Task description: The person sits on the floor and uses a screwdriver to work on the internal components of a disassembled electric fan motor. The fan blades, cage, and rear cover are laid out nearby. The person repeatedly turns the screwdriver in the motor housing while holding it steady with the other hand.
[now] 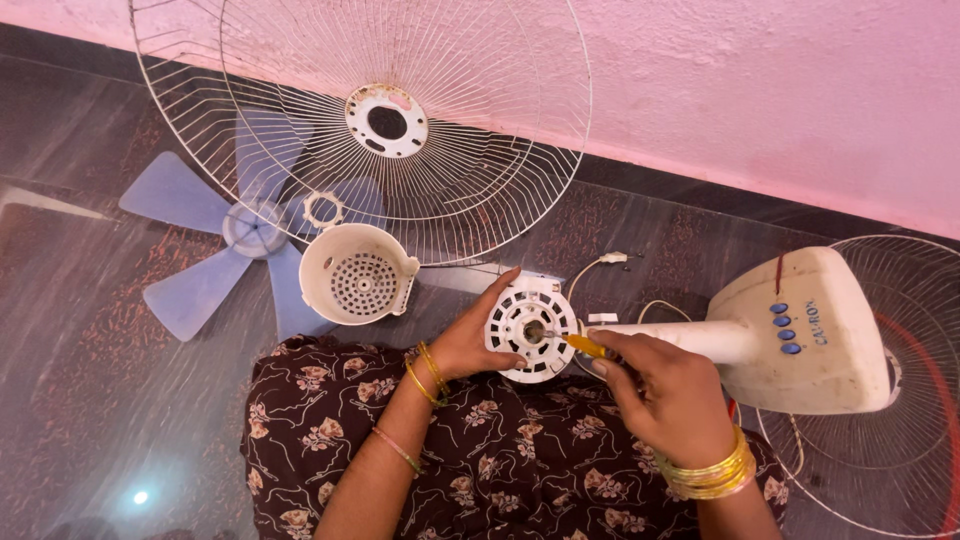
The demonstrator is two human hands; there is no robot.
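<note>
- Left hand (pixel 468 340) grips the white motor (pixel 530 328), centre frame on the lap.
- Right hand (pixel 660 385) grasps a screwdriver (pixel 580 344), its tip at the motor's hub.
- Cover (pixel 358 274) at 10 o'clock; blade (pixel 215 250) farther left; guard (pixel 390 120) at 12.

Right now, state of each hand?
Left hand: closed around the side of the white fan motor housing, steadying it.
Right hand: closed on a yellow-handled screwdriver, tip at the housing's centre.
</note>
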